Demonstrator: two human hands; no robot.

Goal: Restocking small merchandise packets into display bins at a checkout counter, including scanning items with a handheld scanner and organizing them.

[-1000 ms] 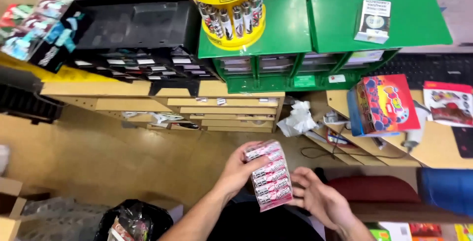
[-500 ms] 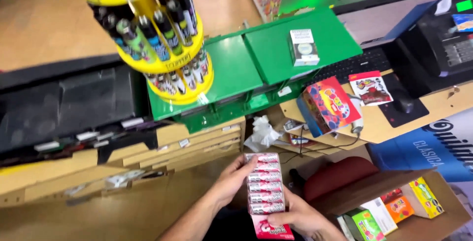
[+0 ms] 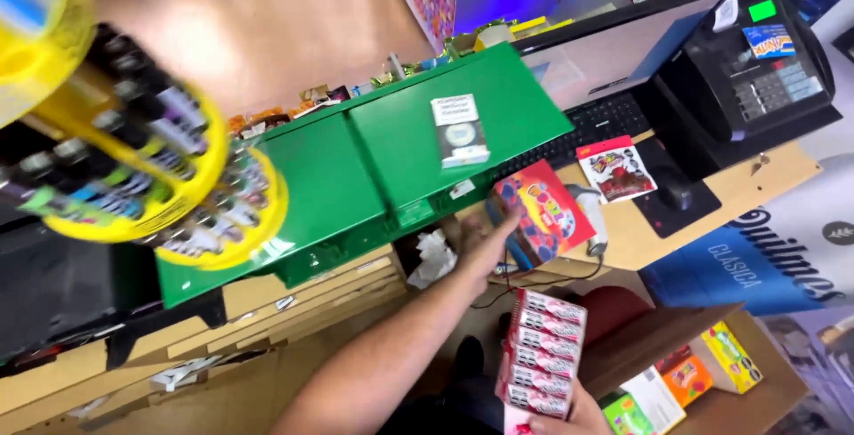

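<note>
My left hand point(image 3: 485, 237) reaches forward to the counter, fingers spread against the left edge of a red box point(image 3: 544, 211) with colourful round sweets printed on it. Low in the view, my right hand point(image 3: 562, 419) holds up a tall stack of pink and white packs point(image 3: 539, 351), gripping it from below. Only the fingers of that hand show. The stack hangs in front of me, below the counter edge and apart from the red box.
A green display case point(image 3: 356, 177) carries a small white and grey pack point(image 3: 459, 129). A yellow rack of lighters point(image 3: 133, 168) looms at left. Keyboard point(image 3: 605, 120), cash register point(image 3: 756, 70), mouse point(image 3: 676, 188) and red sachet point(image 3: 619, 168) lie right; a carton of colourful packs point(image 3: 703, 373) sits below.
My left hand has let go of the stack and stretched forward to the red box. The right hand alone now holds the stack. The view has swung toward the right.
</note>
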